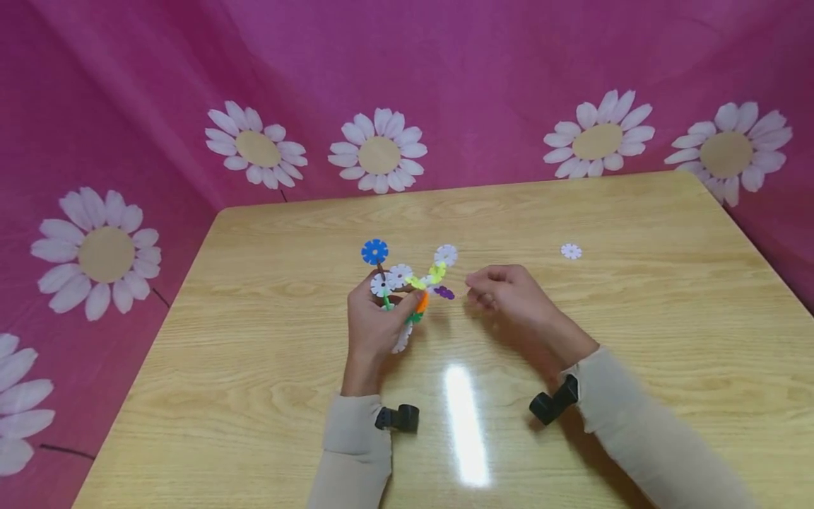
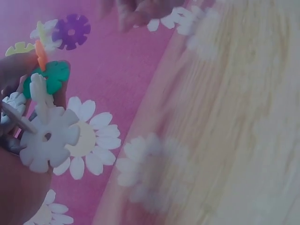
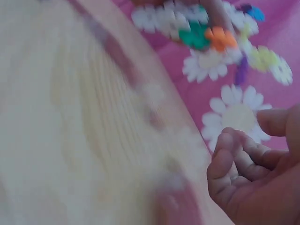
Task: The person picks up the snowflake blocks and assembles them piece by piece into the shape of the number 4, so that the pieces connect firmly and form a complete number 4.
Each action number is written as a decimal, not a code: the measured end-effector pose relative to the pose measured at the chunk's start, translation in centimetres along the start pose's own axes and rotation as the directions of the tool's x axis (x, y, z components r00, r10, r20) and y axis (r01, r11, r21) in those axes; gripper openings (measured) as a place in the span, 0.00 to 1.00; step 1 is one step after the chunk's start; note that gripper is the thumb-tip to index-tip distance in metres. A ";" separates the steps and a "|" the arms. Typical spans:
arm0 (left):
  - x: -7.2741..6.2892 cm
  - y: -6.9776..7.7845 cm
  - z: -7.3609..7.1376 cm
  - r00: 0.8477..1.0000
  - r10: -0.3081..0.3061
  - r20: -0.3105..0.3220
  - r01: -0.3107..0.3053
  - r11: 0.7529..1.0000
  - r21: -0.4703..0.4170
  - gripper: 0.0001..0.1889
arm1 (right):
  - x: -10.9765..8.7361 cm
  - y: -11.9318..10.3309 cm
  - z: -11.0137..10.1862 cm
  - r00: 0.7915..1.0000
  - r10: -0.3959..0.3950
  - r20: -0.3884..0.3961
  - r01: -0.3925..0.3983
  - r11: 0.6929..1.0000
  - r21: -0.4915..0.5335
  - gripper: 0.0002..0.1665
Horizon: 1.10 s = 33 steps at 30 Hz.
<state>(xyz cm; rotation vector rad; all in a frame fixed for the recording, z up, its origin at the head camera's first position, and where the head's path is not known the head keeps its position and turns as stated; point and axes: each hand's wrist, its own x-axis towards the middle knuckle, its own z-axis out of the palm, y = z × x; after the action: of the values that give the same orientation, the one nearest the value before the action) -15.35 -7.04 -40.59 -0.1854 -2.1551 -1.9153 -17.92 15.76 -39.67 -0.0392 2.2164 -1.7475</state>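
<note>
My left hand (image 1: 371, 326) grips a chain of joined plastic snowflake discs, thumb across it. In this piece I see a blue disc (image 1: 375, 252), several white discs (image 2: 58, 147), yellow ones (image 3: 264, 58), an orange disc (image 3: 221, 39), a green disc (image 2: 58, 75) and a purple disc (image 2: 77, 32). Part of it is hidden behind the left fingers. My right hand (image 1: 518, 300) hovers a little to the right of the piece, apart from it. Its fingers are loosely bent with the thumb held away, and nothing lies between them (image 3: 262, 183).
A single white snowflake disc (image 1: 571, 252) lies on the wooden table (image 1: 254, 396), beyond the right hand. Pink cloth (image 1: 483, 85) with printed daisies hangs behind the table and at its sides. Black cameras (image 1: 405, 418) are strapped to both wrists.
</note>
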 end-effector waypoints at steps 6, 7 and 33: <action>0.1 0.0 -0.5 1.000 0.015 -0.010 -0.015 1.000 -0.008 0.15 | 0.2 0.3 -3.5 0.994 -0.090 -0.062 0.074 0.970 -0.234 0.19; 0.1 -0.1 -0.5 1.000 0.012 -0.011 -0.012 1.000 -0.005 0.15 | 0.3 0.3 -4.0 0.992 -0.103 -0.071 0.081 0.960 -0.269 0.19; 0.2 -0.4 -0.8 0.999 0.054 0.004 -0.054 0.998 -0.018 0.13 | 1.7 2.2 -13.9 0.973 -0.137 -0.188 -0.031 0.724 -0.689 0.27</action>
<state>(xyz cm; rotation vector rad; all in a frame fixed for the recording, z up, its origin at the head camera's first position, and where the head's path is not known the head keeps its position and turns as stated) -15.52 -7.91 -40.82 -0.2491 -2.1150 -1.9064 -22.82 29.05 -39.38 -0.0745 2.9436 -0.8678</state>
